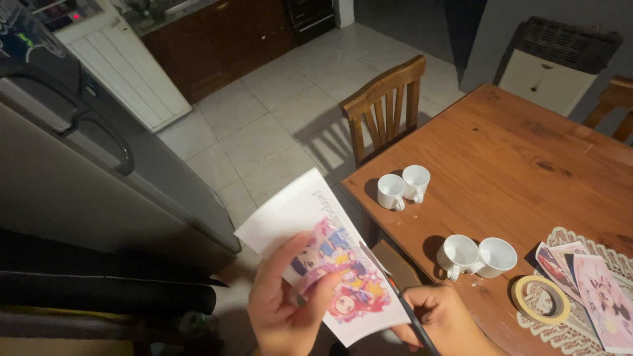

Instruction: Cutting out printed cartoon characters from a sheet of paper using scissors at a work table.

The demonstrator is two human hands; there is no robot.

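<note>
Two hands worked a printed cartoon sheet (pixel 323 260): the left hand (pixel 283 310) pinched its lower edge, while the right hand (pixel 445 320) gripped scissors (pixel 389 280) cutting into it.

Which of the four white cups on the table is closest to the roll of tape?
The right-hand cup of the near pair. It stands just left of the tape roll, touching its twin; the other pair sits farther back, by the chair.
</note>
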